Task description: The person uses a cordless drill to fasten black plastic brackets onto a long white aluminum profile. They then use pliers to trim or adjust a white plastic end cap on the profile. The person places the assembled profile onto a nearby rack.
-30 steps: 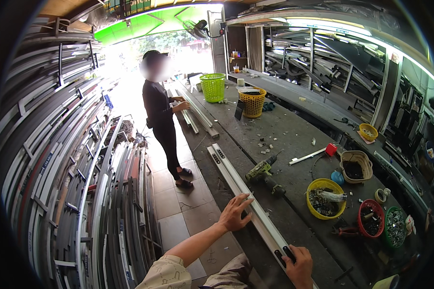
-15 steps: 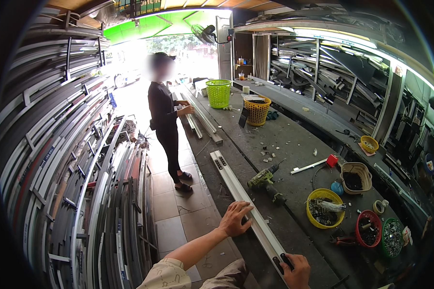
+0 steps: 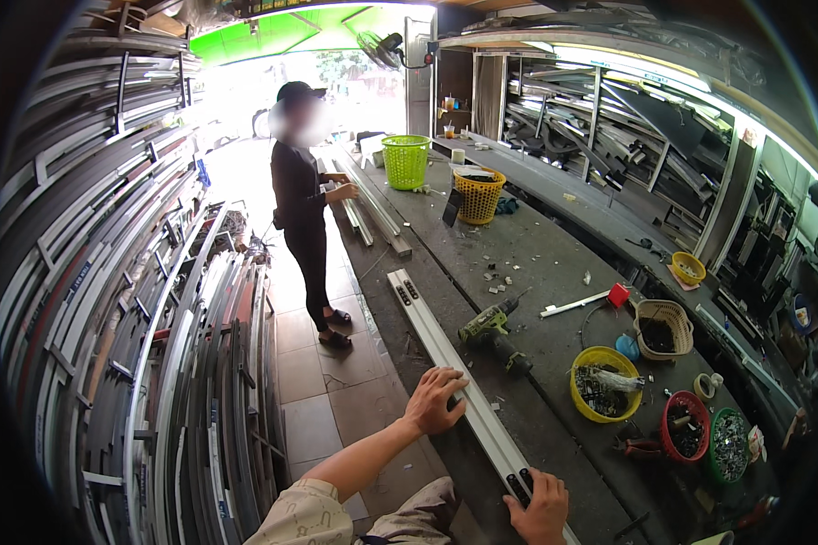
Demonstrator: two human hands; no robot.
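Observation:
A long white aluminium profile (image 3: pixel 468 395) lies lengthwise on the dark workbench in front of me. Two slim black fittings (image 3: pixel 407 289) sit side by side at its far end. Another pair of black fittings (image 3: pixel 518 487) lies on its near end. My left hand (image 3: pixel 436 401) is closed at the profile's left edge, fingers curled over it; whether a small part is also under the fingers is hard to make out. Beside the near fittings, my right hand (image 3: pixel 538 510) grips across the profile, thumb on one side and fingers on the other.
A green cordless drill (image 3: pixel 493 331) lies right of the profile. Farther right are a yellow basket (image 3: pixel 577 400), a red bowl (image 3: pixel 669 436) and a green bowl (image 3: pixel 718 454) of small hardware. A person (image 3: pixel 302 209) stands across the bench's left side. Racks of profiles (image 3: pixel 109 300) line the left.
My right hand has shifted off the near black fittings, which now show side by side on the profile. My left hand has drawn slightly left, curling more. The other person's head and arms moved slightly.

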